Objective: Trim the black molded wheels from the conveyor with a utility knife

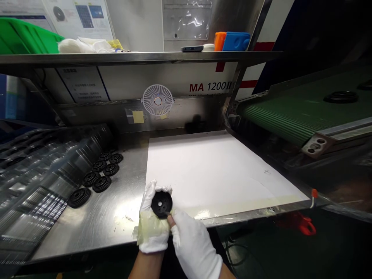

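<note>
My left hand (154,228), in a white glove with yellowish tape round the palm and wrist, grips a round black plastic part (162,204). The part is tilted with its dished face towards me, showing a central hole and smaller holes around it. My right hand (193,242), also in a white glove, is closed at the part's lower right edge. A small brownish piece with a dark tip shows at its fingers; whether this is a tool or a bare fingertip I cannot tell. Several similar black ribbed discs (101,184) lie on the metal table to the left.
Clear plastic trays (43,186) are stacked along the left. A white sheet (215,174) covers the table's right part. Beyond it runs a green conveyor (279,116) carrying black discs (341,97). A small fan (157,100) hangs under the metal shelf (139,58), which bears a green bin (26,37).
</note>
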Available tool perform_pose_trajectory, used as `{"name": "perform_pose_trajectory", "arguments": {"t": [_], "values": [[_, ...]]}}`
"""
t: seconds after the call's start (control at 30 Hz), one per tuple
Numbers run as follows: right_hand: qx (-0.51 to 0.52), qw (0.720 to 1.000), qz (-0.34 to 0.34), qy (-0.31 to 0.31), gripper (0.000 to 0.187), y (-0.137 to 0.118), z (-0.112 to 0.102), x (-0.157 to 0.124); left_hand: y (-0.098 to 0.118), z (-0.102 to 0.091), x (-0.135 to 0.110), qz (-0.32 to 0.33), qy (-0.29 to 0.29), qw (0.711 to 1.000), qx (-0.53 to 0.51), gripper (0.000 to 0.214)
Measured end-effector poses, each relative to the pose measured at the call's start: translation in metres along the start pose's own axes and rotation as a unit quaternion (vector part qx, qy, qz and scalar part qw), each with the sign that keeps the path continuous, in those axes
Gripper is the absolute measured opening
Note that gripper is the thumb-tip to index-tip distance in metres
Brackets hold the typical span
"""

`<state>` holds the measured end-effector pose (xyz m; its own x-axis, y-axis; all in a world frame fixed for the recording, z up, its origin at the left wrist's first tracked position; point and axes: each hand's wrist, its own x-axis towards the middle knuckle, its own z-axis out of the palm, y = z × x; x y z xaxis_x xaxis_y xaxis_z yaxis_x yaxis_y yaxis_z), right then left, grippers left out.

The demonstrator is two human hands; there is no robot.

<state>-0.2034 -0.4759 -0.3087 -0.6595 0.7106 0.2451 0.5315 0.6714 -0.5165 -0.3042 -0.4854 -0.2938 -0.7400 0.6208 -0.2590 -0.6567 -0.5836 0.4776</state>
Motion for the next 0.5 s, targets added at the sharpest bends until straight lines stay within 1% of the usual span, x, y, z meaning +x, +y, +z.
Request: {"name": "perform_pose_trajectory", "arguments": {"t": [0.07,0.1,0.2,0.27,0.4,0.5], "values": [[0.007,1.0,-0.007,0.005,0.023,-0.001,0.002,0.0,0.001,0.0,0.0,0.008,0.005,1.0,0.02,0.017],[0.009,1.0,-0.008,0.006,0.024,-0.001,0.001,0.0,0.003,0.0,0.0,-0.008,0.006,1.0,0.025,0.019],[0.017,1.0,-0.003,0.004,0.023,0.003,-0.003,0.002,0.009,0.0,-0.004,-0.099,-0.004,0.995,0.029,0.025],[0.026,1.0,0.0,0.005,0.021,0.006,-0.009,0.005,0.013,0.001,-0.007,-0.131,-0.018,0.991,0.02,0.027],[0.006,1.0,0.006,0.002,0.018,0.011,-0.015,0.009,0.013,0.003,-0.01,-0.117,-0.032,0.993,0.008,0.018],[-0.027,1.0,0.002,-0.005,0.02,0.013,-0.012,0.007,0.01,0.002,-0.008,-0.111,-0.033,0.993,0.012,0.016]]}}
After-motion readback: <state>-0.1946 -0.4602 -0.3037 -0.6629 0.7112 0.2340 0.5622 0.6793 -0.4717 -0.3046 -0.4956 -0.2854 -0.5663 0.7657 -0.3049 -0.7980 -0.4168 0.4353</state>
